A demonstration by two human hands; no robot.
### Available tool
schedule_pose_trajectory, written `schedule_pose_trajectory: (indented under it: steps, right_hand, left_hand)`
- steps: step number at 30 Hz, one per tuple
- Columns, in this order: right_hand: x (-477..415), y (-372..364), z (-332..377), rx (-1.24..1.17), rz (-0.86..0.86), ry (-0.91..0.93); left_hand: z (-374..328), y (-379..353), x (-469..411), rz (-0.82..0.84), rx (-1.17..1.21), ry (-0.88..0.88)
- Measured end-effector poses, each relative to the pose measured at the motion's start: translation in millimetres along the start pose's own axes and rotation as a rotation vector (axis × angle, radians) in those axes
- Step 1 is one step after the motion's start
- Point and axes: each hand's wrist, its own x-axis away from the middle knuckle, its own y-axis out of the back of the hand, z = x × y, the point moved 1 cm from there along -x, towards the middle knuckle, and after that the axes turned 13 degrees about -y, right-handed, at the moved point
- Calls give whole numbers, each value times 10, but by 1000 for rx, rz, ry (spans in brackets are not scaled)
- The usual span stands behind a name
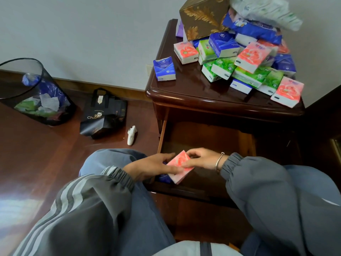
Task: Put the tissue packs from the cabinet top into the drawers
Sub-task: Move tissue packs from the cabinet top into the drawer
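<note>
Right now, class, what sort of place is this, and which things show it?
Probably a room in a home, perhaps a bedroom: a dark wooden cabinet like a nightstand with its drawer open, tissue packs heaped on top, and a mesh wastebasket and shopping bag on the wood floor.

A single wide-angle camera sat on the person's head, close in front of the cabinet (pixel 191 89), and looked forward and steeply down at it. The cabinet's open drawer (pixel 203 137) lay near mid-frame, and its top ran to the upper right. The person's sleeves (pixel 88 200) and knees (pixel 110 159) filled the lower edge, nearest the lens. The floor (pixel 46 163) spread left of the cabinet.
</note>
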Motion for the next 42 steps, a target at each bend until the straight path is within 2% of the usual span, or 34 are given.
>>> schedule_pose_trajectory:
  steps: [3, 5, 6, 8, 10, 13, 18, 21, 24, 28, 35, 42]
  right_hand:
    - [-108, 186, -229, 35, -154, -125]
    - [-186, 268, -398, 89, -176, -211]
    - [-227, 270, -465, 122, -158, -254]
    - [-314, 190, -545, 203, -104, -324]
    - [-408, 69, -549, 231, -47, -362]
    - [-564, -105, -499, 155, -2, -365]
    - [-724, -387, -526, 34, -139, -356]
    - [-757, -501, -676, -61, -228, -414]
    - [-778, -599, -788, -216, -246, -465]
    - [-812, -648, -788, -248, -286, -409]
    - [-785, -610, -737, -79, -367, -298]
    - [-772, -638, -658, 17, -272, -224]
  left_hand:
    - [36, 127, -65, -355, -63, 45]
    - [97, 215, -99, -528, -164, 134]
    - [126, 234, -120, -530, -212, 202]
    - [185, 190, -167, -434, -248, 299]
    - [220, 120, -209, -350, -223, 344]
    - [234, 92, -249, -344, -203, 362]
    - [253, 148, -272, -319, -228, 378]
    - [262, 165, -285, -307, -250, 382]
    - [261, 167, -300, -298, -266, 391]
    - [257, 156, -319, -298, -281, 397]
    - [261, 154, -317, -289, -261, 390]
    - [276, 159, -305, -284, -261, 384]
